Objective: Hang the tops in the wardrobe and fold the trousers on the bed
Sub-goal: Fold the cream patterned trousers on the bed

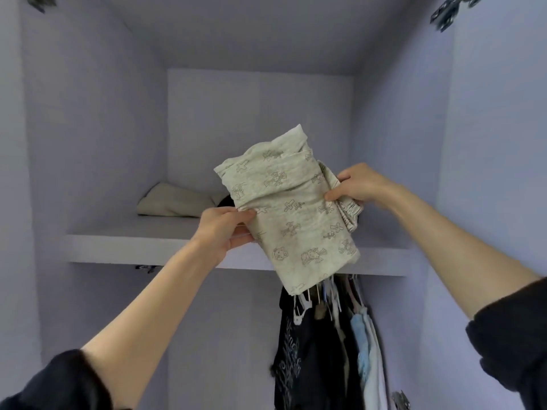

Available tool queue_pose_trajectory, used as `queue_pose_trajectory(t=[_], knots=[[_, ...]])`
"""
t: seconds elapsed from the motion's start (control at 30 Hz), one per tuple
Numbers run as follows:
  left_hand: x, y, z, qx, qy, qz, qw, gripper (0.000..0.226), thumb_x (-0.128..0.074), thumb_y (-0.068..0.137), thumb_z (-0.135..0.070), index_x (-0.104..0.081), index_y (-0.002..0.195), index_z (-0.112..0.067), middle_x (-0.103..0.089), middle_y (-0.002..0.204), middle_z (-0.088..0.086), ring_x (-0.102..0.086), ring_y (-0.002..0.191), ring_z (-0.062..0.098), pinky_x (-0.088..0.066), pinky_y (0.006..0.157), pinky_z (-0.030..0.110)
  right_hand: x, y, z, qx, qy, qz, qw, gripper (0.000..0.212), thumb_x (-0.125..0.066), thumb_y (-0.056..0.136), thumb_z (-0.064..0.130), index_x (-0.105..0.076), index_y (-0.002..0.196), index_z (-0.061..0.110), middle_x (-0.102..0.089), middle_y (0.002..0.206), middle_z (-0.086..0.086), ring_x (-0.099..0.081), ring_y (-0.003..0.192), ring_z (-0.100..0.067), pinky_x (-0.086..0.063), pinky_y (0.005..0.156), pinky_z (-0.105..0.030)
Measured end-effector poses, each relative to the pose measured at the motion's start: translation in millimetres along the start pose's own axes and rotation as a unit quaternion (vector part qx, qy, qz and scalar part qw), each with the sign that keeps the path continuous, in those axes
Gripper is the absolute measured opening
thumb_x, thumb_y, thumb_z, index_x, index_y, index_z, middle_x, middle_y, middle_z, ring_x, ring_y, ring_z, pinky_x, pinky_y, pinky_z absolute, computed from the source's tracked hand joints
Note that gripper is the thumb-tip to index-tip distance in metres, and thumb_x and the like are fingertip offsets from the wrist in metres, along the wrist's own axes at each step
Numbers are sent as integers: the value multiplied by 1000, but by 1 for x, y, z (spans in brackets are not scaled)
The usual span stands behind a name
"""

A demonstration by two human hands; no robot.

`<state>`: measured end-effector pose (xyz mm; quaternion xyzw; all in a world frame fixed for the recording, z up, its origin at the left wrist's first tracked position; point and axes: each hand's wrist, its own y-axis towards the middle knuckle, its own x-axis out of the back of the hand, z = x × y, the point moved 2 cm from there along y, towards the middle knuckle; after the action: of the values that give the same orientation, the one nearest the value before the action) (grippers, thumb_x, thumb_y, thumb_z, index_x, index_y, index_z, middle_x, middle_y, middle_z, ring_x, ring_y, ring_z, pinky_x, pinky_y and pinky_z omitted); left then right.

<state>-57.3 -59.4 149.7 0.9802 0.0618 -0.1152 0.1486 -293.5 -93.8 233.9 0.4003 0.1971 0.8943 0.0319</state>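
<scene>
Folded trousers (291, 208): pale beige, printed with small cross and cartoon motifs; held up in the air in front of the upper shelf, tilted, lower corner hanging down past the shelf's front edge and over the hangers below; elastic waistband bunched at the right side.

Left hand (223, 230): gripping the left edge of the folded trousers, thumb on the near face, fingers curled behind the cloth.

Right hand (356, 184): pinching the right edge near the waistband, thumb pressed on the front, fingers wrapped round the bunched folds.

Sleeves: dark, pushed back on both forearms; left sleeve (59, 383) at bottom left, right sleeve (512, 327) at the right edge.

Wardrobe (97, 137): lilac-white inside, doors open, metal hinges visible at the top corners and at bottom right.

Upper shelf (148, 247): white board across the wardrobe, behind and just below the hands.

On the shelf: folded cream cloth (174, 201) lying at the back left; something dark (226, 201) just beside it, mostly hidden by the trousers, possibly another garment.

Hanging tops (322, 344): below the shelf, right of centre; black top with pale print in front, light blue and white tops packed close to its right; white hangers (305, 304) crowded under the shelf edge.
</scene>
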Motion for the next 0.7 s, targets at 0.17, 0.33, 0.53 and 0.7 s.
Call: queue_pose_trajectory(t=[0.17,0.33,0.53,0.7], knots=[[-36,64,8,10,-16,19,1000,10,-65,83,4,-64,92,4,-69,91,17,-69,73,26,-59,58,33,22,65,-12,-5,-57,-15,998,20,-75,74,11,-64,90,7,-48,75,-8,-42,66,-20,-33,54,-26],[-48,112,39,103,115,54,986,22,-70,82,-5,-61,100,5,-69,81,18,-67,65,24,-59,53,30,7,123,-29,-11,-188,-1,982,15,-67,82,13,-57,78,2,-52,73,-6,-50,78,-21,-39,57,-24],[-44,148,45,78,440,127,886,28,-62,89,-26,-67,72,-4,-69,59,5,-60,42,10,-42,39,15,-42,157,-63,-13,-99,25,995,36,-61,90,19,-62,114,-7,-58,94,-10,-51,87,-19,-45,67,-26],[-52,177,30,-194,577,116,785,19,-52,92,-27,-68,88,-17,-71,88,-2,-61,82,13,-48,76,24,-76,137,-57,13,-120,77,990,43,-53,92,33,-61,113,-4,-58,84,-11,-51,72,-18,-44,63,-29]])
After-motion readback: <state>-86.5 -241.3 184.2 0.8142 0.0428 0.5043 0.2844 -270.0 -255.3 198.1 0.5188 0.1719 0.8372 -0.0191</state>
